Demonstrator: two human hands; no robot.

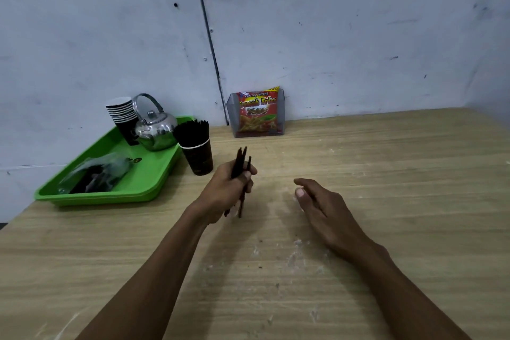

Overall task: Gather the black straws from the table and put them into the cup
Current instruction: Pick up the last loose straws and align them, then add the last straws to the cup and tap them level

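Observation:
My left hand (225,193) grips a small bundle of black straws (241,159), held nearly upright, their tops sticking out above my fingers and their lower ends showing below my palm. A dark paper cup (199,159) stands just up and left of that hand, packed with many black straws (191,131). My right hand (317,201) hovers low over the wooden table (386,188) to the right, fingers loosely apart, holding nothing. No loose straws show on the table.
A green tray (143,188) at the left holds a stack of paper cups (122,114), a steel kettle (156,130) and a plastic bag of dark items (93,176). A clear holder with a red snack packet (258,113) stands against the wall.

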